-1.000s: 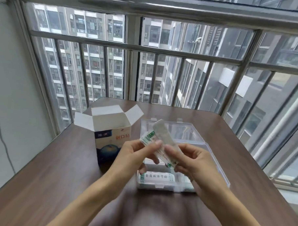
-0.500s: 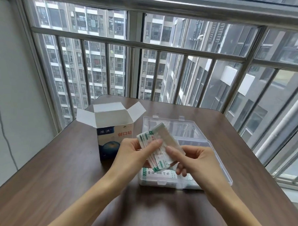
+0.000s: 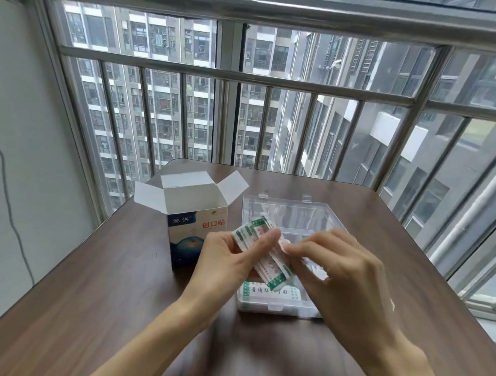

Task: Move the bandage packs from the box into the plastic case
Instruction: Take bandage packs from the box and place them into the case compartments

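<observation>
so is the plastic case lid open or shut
Open: the clear plastic case has its lid swung back flat on the table, and a bandage pack lies inside.

Dark wood-grain counter (image 3: pixel 100 281), rounded far corners. Metal window bars (image 3: pixel 234 73) run 9 to 3 o'clock behind it. Grey high-rise apt blocks (image 3: pixel 165 107) beyond glass. White wall (image 3: pixel 18 138) at 9 o'clock w/ thin dark cable (image 3: pixel 11 206) hanging down it.

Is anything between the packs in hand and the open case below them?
Nothing visible. The packs, held by the left hand and right hand, hang just above the case, whose lid lies open behind.
</observation>
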Motion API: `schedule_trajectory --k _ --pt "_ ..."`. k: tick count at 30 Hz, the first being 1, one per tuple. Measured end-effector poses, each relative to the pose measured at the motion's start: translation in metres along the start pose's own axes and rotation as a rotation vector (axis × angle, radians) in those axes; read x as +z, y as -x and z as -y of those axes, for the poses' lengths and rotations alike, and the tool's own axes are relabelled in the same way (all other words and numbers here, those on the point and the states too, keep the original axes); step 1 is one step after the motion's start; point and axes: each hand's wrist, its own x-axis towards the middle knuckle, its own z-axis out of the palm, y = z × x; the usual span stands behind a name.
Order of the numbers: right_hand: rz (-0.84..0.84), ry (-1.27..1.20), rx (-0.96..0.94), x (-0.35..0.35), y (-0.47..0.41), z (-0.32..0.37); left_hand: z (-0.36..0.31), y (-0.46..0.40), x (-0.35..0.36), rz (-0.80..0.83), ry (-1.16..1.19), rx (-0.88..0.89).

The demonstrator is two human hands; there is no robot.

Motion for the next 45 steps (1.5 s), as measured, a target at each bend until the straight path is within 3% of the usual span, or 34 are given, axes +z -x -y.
schedule_trajectory --k 5,9,12,15,17,21,26,29,32,37,42,45 --pt "0.02 -0.027 -0.09 -0.002 -0.001 -0.003 0.0 -0.003 -0.004 0.064 -0.009 -0.037" --pt "0.186 -0.238 -0.017 -0.003 0.0 -0.011 0.003 -0.004 -0.006 0.093 -0.06 -0.034" --pt "0.341 -0.617 0.286 -0.018 -0.008 -0.011 0.002 -0.004 -0.008 0.062 -0.08 0.023" --pt "0.314 -0.872 0.695 -0.017 -0.014 -0.012 -0.001 -0.005 -0.004 0.042 -0.053 0.055" --pt "0.358 -0.97 0.864 -0.006 -0.014 -0.004 0.001 -0.005 0.001 0.017 -0.059 0.076" --pt "0.196 -1.029 0.967 0.001 -0.011 0.005 -0.001 -0.011 0.012 0.012 -0.059 0.04" --pt "0.014 -0.985 1.046 -0.002 -0.01 -0.011 -0.008 -0.02 0.022 0.156 0.073 -0.179" --pt "0.015 -1.146 1.195 -0.006 -0.011 -0.015 -0.009 -0.022 0.031 0.163 -0.038 -0.076" --pt "-0.02 -1.295 1.285 -0.007 -0.013 -0.014 -0.008 -0.029 0.039 0.038 -0.093 0.038" --pt "-0.164 -1.385 1.372 -0.008 -0.012 -0.021 -0.006 -0.031 0.056 -0.012 -0.035 0.05" --pt "-0.31 -1.239 1.357 -0.009 -0.01 -0.03 -0.009 -0.034 0.065 0.09 -0.057 -0.044" --pt "-0.275 -1.055 1.212 -0.012 -0.008 -0.032 -0.007 -0.034 0.063 0.099 -0.179 0.023"
